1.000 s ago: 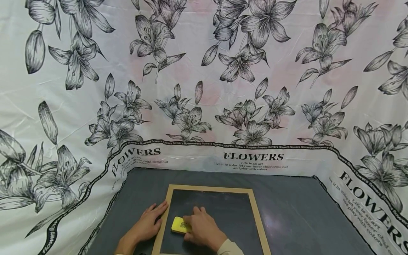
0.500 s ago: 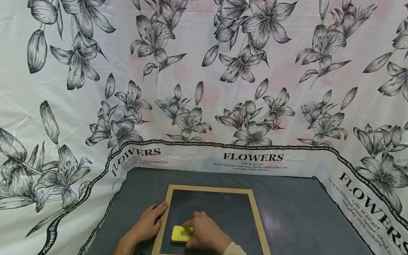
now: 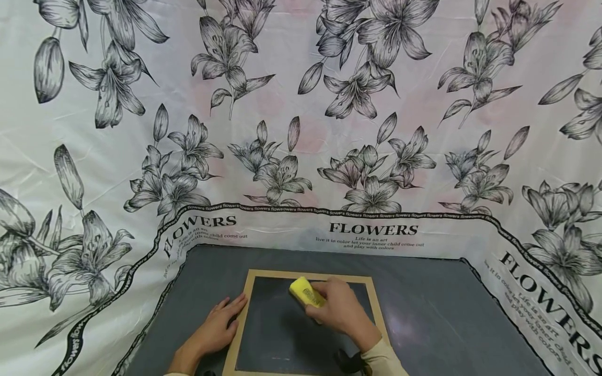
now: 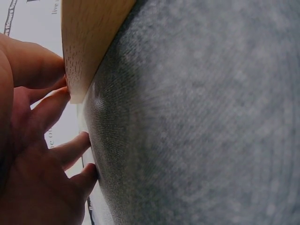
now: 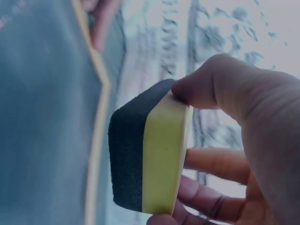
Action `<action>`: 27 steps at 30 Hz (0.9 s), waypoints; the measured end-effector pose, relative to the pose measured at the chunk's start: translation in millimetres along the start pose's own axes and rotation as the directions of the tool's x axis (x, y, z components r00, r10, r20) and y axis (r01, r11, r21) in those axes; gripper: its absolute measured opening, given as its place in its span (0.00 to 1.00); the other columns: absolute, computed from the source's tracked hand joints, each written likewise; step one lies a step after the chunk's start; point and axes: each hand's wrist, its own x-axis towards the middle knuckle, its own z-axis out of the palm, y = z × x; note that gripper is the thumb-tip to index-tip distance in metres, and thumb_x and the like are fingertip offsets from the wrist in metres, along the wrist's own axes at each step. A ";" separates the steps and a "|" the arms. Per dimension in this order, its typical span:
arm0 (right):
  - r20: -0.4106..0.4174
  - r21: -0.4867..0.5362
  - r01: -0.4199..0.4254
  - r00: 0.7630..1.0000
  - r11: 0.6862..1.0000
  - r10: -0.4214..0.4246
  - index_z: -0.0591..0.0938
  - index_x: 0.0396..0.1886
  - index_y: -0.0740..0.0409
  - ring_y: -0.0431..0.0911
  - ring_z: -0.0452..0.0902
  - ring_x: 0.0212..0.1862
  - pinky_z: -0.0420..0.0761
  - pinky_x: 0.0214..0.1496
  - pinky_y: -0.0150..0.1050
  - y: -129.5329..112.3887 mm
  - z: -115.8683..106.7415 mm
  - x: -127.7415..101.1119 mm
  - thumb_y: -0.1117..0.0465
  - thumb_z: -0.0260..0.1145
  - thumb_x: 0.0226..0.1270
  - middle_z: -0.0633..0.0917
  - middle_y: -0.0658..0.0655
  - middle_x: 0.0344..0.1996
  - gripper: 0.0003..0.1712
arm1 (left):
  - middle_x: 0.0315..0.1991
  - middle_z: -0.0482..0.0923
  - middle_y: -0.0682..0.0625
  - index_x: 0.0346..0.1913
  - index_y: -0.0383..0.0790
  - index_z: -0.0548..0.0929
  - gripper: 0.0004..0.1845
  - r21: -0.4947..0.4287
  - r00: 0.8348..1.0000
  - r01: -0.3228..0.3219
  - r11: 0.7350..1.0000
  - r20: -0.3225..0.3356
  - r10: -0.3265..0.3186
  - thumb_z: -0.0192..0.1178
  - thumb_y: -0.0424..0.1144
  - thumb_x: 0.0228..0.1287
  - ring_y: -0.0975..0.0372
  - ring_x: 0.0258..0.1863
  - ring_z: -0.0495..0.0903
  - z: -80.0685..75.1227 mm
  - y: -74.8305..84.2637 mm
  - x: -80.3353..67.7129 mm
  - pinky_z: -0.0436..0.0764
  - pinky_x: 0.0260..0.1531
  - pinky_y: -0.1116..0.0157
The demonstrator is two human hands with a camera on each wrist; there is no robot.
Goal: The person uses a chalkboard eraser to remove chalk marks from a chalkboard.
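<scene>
A chalkboard [image 3: 268, 324] in a light wooden frame lies on the dark table. Raised off the board, a yellow board eraser [image 3: 307, 292] is gripped by my right hand [image 3: 343, 308] between thumb and fingers. The right wrist view shows its black felt side [image 5: 129, 145] turned toward the board, with a gap between them. My left hand [image 3: 213, 329] rests on the table, its fingertips touching the outer left edge of the frame. In the left wrist view the thumb and a finger touch the wooden frame [image 4: 86, 47], while other fingertips lie on the table cloth.
The dark grey table [image 3: 447, 313] extends to the right of the board and behind it. A white curtain [image 3: 282, 172] printed with black flowers hangs round the back and sides. Faint pale marks [image 3: 280, 359] show low on the board.
My right hand has moved the eraser from the board's lower left up toward its far edge and lifted it clear of the surface. My left hand stays at the frame.
</scene>
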 end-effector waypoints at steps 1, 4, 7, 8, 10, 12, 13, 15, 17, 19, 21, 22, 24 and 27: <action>-0.026 -0.004 -0.028 0.999 1.000 0.028 0.94 0.55 0.51 0.38 0.71 0.33 0.75 0.31 0.35 1.9 -7.3 -1.1 0.52 0.78 0.64 0.83 0.47 0.33 0.20 | 0.84 0.66 0.39 0.83 0.39 0.72 0.32 -0.003 1.000 -0.002 1.000 0.000 0.002 0.59 0.32 0.78 0.23 0.81 0.57 -0.5 0.7 -0.5 0.51 0.75 0.18; -0.091 -0.005 -0.131 0.987 0.991 0.130 0.94 0.56 0.54 0.40 0.74 0.34 0.78 0.32 0.36 9.5 -26.9 -5.5 0.52 0.79 0.64 0.83 0.49 0.33 0.22 | 0.84 0.66 0.39 0.83 0.39 0.72 0.32 0.000 1.000 -0.008 1.000 -0.003 0.008 0.59 0.32 0.78 0.22 0.80 0.58 -1.3 2.2 -1.0 0.52 0.74 0.18; -0.129 0.005 -0.223 0.966 0.975 0.222 0.91 0.63 0.56 0.42 0.79 0.36 0.81 0.33 0.37 20.9 -44.6 -12.4 0.51 0.80 0.65 0.85 0.53 0.37 0.29 | 0.84 0.66 0.39 0.83 0.40 0.72 0.32 0.017 1.000 -0.015 1.000 -0.003 0.015 0.59 0.32 0.78 0.21 0.79 0.58 -1.6 3.5 -1.7 0.54 0.72 0.17; -0.135 0.007 -0.249 0.959 0.968 0.248 0.90 0.64 0.58 0.42 0.80 0.36 0.82 0.32 0.38 25.6 -50.1 -14.9 0.50 0.80 0.65 0.86 0.54 0.38 0.30 | 0.84 0.66 0.39 0.83 0.40 0.72 0.32 0.024 1.000 -0.017 1.000 -0.003 0.017 0.59 0.32 0.78 0.21 0.78 0.59 -1.5 3.3 -1.6 0.54 0.72 0.17; -0.145 0.008 -0.292 0.946 0.956 0.290 0.89 0.65 0.60 0.44 0.82 0.36 0.82 0.31 0.39 35.6 -60.2 -20.7 0.49 0.79 0.66 0.87 0.58 0.41 0.32 | 0.84 0.66 0.38 0.83 0.39 0.72 0.33 0.037 1.000 -0.018 0.999 -0.007 0.018 0.59 0.32 0.78 0.21 0.78 0.59 -1.8 4.8 -1.9 0.55 0.72 0.17; -0.151 0.000 -0.333 0.932 0.943 0.329 0.88 0.67 0.63 0.45 0.82 0.35 0.81 0.29 0.39 46.4 -68.4 -26.8 0.47 0.78 0.68 0.89 0.60 0.43 0.34 | 0.84 0.66 0.38 0.83 0.38 0.72 0.32 0.036 1.000 -0.009 0.999 -0.003 0.009 0.59 0.31 0.78 0.21 0.79 0.59 -2.7 7.1 -1.8 0.55 0.72 0.17; -0.153 -0.005 -0.355 0.924 0.935 0.350 0.87 0.68 0.64 0.46 0.82 0.34 0.81 0.28 0.40 52.1 -71.7 -30.3 0.46 0.77 0.69 0.90 0.61 0.43 0.35 | 0.84 0.66 0.37 0.82 0.37 0.72 0.32 0.033 1.000 -0.007 0.999 -0.003 0.007 0.59 0.30 0.77 0.21 0.79 0.59 -3.2 8.4 -1.9 0.55 0.72 0.17; -0.157 -0.013 -0.397 0.907 0.918 0.390 0.86 0.68 0.66 0.46 0.83 0.33 0.80 0.27 0.40 64.0 -76.4 -37.4 0.45 0.76 0.70 0.91 0.62 0.43 0.36 | 0.84 0.67 0.37 0.82 0.36 0.73 0.33 0.025 1.000 0.007 1.000 -0.001 -0.007 0.60 0.29 0.76 0.21 0.79 0.58 -4.1 11.1 -1.8 0.55 0.73 0.18; -0.162 -0.031 -0.435 0.891 0.900 0.425 0.85 0.68 0.68 0.47 0.83 0.33 0.80 0.27 0.41 76.1 -79.5 -44.5 0.43 0.75 0.71 0.92 0.63 0.43 0.38 | 0.84 0.66 0.37 0.82 0.36 0.72 0.33 0.023 1.000 0.012 1.000 0.004 -0.012 0.60 0.29 0.76 0.21 0.79 0.58 -4.2 11.5 -2.4 0.54 0.73 0.18; -0.169 -0.045 -0.472 0.872 0.881 0.459 0.85 0.68 0.69 0.49 0.84 0.34 0.80 0.27 0.42 89.2 -80.7 -52.3 0.42 0.75 0.71 0.92 0.65 0.43 0.39 | 0.84 0.66 0.36 0.82 0.37 0.72 0.33 0.027 1.000 0.009 1.000 0.006 -0.009 0.60 0.29 0.76 0.21 0.79 0.58 -3.9 10.8 -2.4 0.55 0.72 0.17; -0.171 -0.054 -0.510 0.852 0.859 0.495 0.84 0.68 0.72 0.50 0.84 0.35 0.79 0.28 0.43 101.2 -81.1 -59.8 0.41 0.75 0.71 0.91 0.67 0.43 0.41 | 0.84 0.66 0.36 0.82 0.37 0.72 0.33 0.019 1.000 0.005 1.000 0.009 -0.006 0.60 0.29 0.76 0.21 0.79 0.58 -3.9 9.7 -2.4 0.55 0.71 0.17; -0.170 -0.059 -0.529 0.841 0.847 0.514 0.84 0.67 0.73 0.50 0.84 0.35 0.79 0.28 0.43 106.9 -81.1 -63.3 0.41 0.75 0.71 0.91 0.67 0.43 0.42 | 0.84 0.65 0.36 0.83 0.38 0.72 0.33 0.011 1.000 0.007 1.000 0.011 -0.007 0.60 0.29 0.76 0.21 0.79 0.58 -3.7 9.0 -2.2 0.54 0.72 0.17; -0.160 -0.065 -0.568 0.817 0.820 0.554 0.82 0.68 0.75 0.50 0.83 0.33 0.78 0.27 0.43 117.7 -79.8 -69.6 0.40 0.74 0.70 0.91 0.67 0.41 0.44 | 0.84 0.65 0.37 0.83 0.38 0.72 0.34 0.001 1.000 0.007 1.000 0.010 -0.007 0.60 0.29 0.76 0.21 0.80 0.57 -3.4 7.4 -1.3 0.52 0.72 0.17; -0.123 -0.074 -0.614 0.788 0.786 0.604 0.81 0.68 0.77 0.50 0.82 0.32 0.78 0.27 0.43 132.0 -76.9 -77.6 0.40 0.74 0.70 0.90 0.67 0.40 0.45 | 0.85 0.65 0.39 0.83 0.40 0.72 0.33 0.004 1.000 0.002 1.000 0.007 -0.002 0.59 0.30 0.77 0.22 0.80 0.57 -1.9 3.6 -0.8 0.52 0.73 0.17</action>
